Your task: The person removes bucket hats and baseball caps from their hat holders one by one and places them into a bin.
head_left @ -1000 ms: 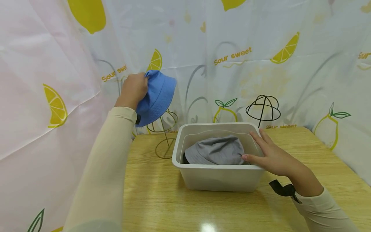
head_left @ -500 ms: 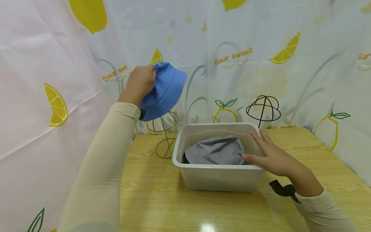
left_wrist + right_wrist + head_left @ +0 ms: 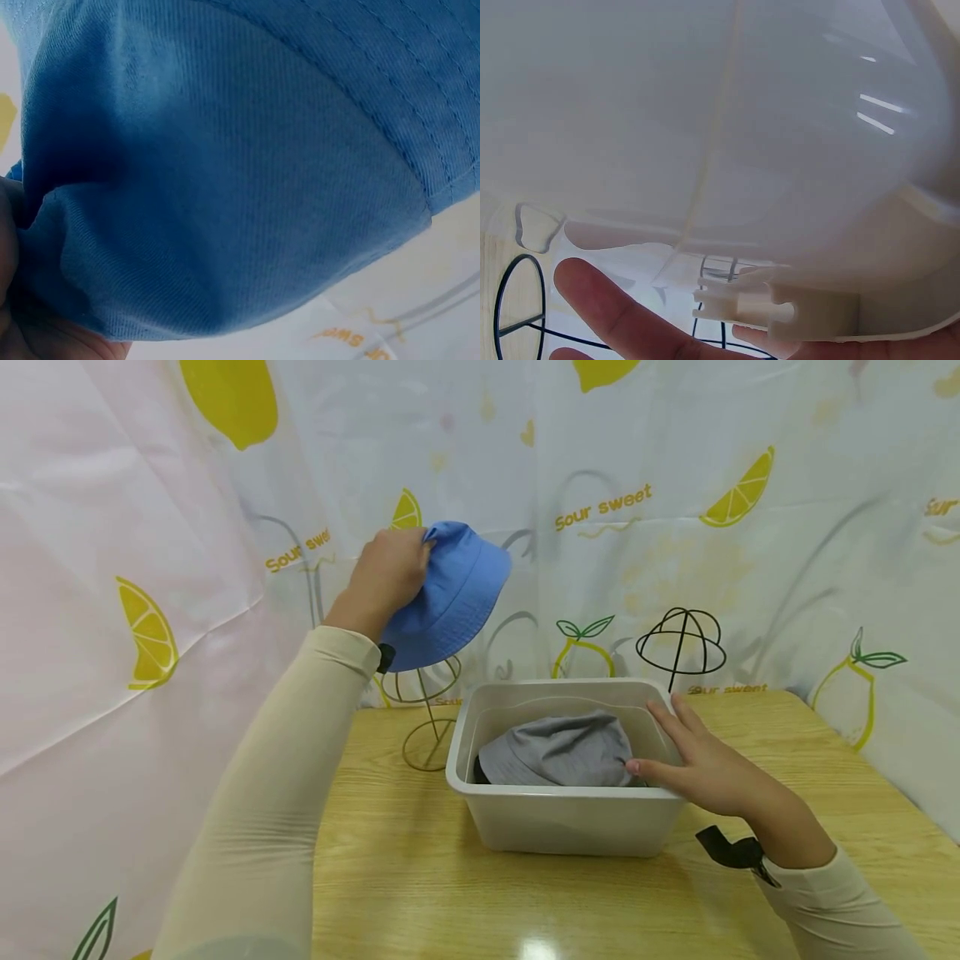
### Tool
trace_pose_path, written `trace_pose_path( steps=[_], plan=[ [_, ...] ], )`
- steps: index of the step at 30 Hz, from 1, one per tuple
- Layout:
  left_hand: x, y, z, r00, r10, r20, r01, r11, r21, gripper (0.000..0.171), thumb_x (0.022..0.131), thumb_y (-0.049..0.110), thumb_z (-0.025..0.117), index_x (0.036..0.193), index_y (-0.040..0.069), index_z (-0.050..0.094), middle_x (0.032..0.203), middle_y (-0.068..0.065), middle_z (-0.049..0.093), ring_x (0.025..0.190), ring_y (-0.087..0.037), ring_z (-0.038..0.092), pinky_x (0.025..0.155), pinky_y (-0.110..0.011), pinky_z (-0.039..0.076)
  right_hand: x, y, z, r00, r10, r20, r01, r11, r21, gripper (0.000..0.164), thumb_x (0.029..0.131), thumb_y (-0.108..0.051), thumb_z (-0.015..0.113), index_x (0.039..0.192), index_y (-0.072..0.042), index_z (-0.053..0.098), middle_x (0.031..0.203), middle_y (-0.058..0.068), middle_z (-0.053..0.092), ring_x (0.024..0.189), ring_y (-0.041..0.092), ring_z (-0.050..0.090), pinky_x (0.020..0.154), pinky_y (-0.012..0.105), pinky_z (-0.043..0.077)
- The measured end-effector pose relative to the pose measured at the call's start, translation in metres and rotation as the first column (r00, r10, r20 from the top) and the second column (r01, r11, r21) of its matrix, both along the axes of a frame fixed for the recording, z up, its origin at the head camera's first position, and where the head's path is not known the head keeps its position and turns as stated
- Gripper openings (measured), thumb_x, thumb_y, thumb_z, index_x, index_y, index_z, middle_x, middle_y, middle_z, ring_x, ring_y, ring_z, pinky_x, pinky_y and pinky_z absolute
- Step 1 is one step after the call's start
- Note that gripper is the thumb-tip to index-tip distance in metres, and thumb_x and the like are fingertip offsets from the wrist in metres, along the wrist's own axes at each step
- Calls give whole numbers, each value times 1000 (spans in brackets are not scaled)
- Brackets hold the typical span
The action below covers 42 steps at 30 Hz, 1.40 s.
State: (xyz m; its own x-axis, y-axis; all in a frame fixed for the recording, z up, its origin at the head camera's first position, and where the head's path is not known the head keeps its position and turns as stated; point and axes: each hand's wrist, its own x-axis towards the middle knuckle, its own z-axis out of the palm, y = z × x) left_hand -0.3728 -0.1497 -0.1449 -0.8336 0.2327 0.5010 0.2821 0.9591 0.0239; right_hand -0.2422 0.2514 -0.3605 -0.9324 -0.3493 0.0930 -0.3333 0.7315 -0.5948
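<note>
My left hand [image 3: 393, 568] pinches the crown of a blue bucket hat [image 3: 459, 597], its brim hanging down to the right. The cloth bunches up at the grip and fills the left wrist view. Just below the hat stands a gold wire hat stand [image 3: 429, 708], its top partly hidden by the brim. My right hand [image 3: 708, 768] rests on the right rim of a pale plastic bin [image 3: 570, 822], fingers spread and fairly straight. Inside the bin lies a crumpled grey bucket hat [image 3: 562, 747], with something dark at its left edge. The bin's wall [image 3: 667, 112] fills most of the right wrist view.
Behind the bin's right corner stands a black wire hat stand [image 3: 682, 643], its lower part hidden. Everything stands on a light wooden table [image 3: 405, 877]. A lemon-printed cloth [image 3: 480, 452] hangs close behind and to the left.
My left hand has carried the blue bucket hat to the right and slightly up, above the gold stand. The right hand, the bin and the grey hat have stayed put.
</note>
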Motion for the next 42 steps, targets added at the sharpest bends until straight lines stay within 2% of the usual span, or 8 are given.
trace_pose_path(
  steps=[7, 17, 22, 25, 32, 37, 42],
  plan=[
    [0, 9, -2, 998, -48, -32, 46, 998, -32, 37, 113, 29, 37, 107, 2, 61, 110, -25, 69, 113, -46, 65, 97, -58, 49, 1, -1, -1, 1000, 7, 13, -7, 1000, -4, 100, 98, -60, 62, 168, -28, -2, 170, 17, -23, 150, 65, 0, 103, 85, 22],
    [13, 35, -2, 993, -118, -21, 116, 991, -58, 36, 114, 27, 37, 117, 2, 63, 118, -21, 71, 115, -38, 67, 100, -51, 52, 1, 0, 3, 1000, 4, 12, -4, 1000, 2, 99, 98, -61, 61, 168, -29, -1, 170, 15, -24, 151, 64, -1, 104, 85, 21],
    [16, 46, -7, 989, -148, 0, 148, 988, -37, 35, 113, 28, 39, 119, 4, 64, 122, -20, 71, 120, -36, 66, 102, -49, 52, 1, 0, 2, 1000, 4, 18, -3, 1000, -3, 99, 98, -61, 61, 168, -29, -1, 170, 15, -24, 152, 62, -3, 104, 85, 20],
    [18, 50, -11, 987, -162, -5, 162, 986, -29, 33, 113, 29, 40, 114, 6, 64, 122, -19, 71, 119, -38, 66, 101, -51, 52, 2, 0, 2, 1000, 5, 18, -5, 1000, 1, 99, 98, -61, 61, 168, -28, 0, 170, 15, -24, 152, 61, -4, 104, 85, 20],
    [23, 61, -19, 980, -198, 10, 198, 980, -14, 31, 113, 29, 40, 100, 8, 58, 106, -19, 69, 101, -38, 66, 88, -52, 53, 4, -1, 3, 1000, 11, 21, -11, 1000, 0, 97, 99, -60, 60, 168, -26, 1, 171, 16, -23, 153, 59, -7, 104, 85, 19],
    [27, 71, -25, 968, -252, 4, 252, 968, -13, 30, 113, 29, 42, 104, 8, 61, 109, -17, 71, 106, -37, 68, 91, -52, 53, 4, -2, 2, 1000, 14, 15, -14, 1000, -3, 97, 99, -59, 60, 168, -28, 0, 171, 16, -23, 153, 59, -6, 104, 85, 19],
    [31, 82, -32, 953, -299, 39, 300, 954, -28, 31, 113, 30, 41, 112, 8, 63, 111, -16, 71, 111, -36, 68, 94, -51, 53, 3, -2, 1, 1000, 10, 6, -10, 1000, 4, 97, 99, -60, 60, 168, -26, 1, 171, 16, -23, 152, 61, -3, 104, 85, 20]
  ],
)
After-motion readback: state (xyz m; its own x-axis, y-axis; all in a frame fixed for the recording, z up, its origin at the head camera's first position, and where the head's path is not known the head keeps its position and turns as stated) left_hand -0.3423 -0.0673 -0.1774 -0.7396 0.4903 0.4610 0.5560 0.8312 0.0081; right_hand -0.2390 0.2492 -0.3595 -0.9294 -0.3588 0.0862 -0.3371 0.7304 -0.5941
